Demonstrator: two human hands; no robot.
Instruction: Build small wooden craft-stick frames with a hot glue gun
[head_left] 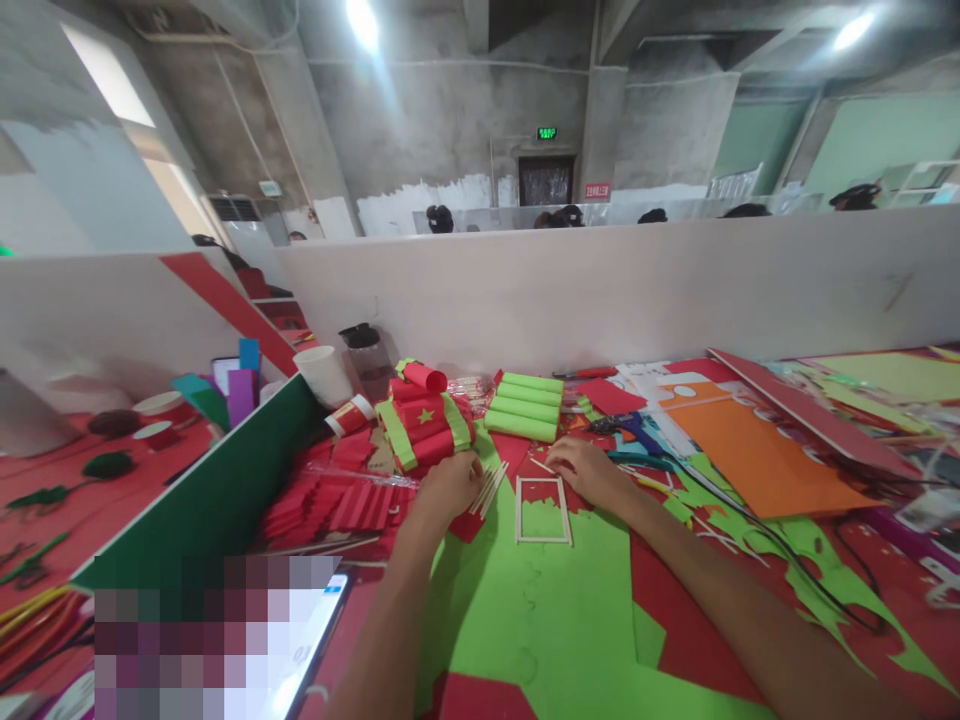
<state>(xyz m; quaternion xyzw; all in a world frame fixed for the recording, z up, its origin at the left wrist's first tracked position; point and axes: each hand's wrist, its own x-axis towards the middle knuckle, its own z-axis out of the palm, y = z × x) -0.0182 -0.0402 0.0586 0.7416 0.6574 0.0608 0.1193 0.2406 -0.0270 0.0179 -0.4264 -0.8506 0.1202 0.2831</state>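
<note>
My left hand is at the left edge of the green paper sheet, its fingers curled together beside a loose bunch of thin wooden sticks. What those fingers hold, if anything, is hidden. A rectangular frame of wooden sticks lies on the sheet between my hands. Just above its top right corner, my right hand has thumb and fingers pinched at the end of a short wooden stick. Behind my left hand sits a red paper piece with green bands and a yellow star.
Rolled green paper tubes stand at the back. Scissors with blue handles, a glue gun cord and orange card lie right. Folded red paper, a green board and a phone are left.
</note>
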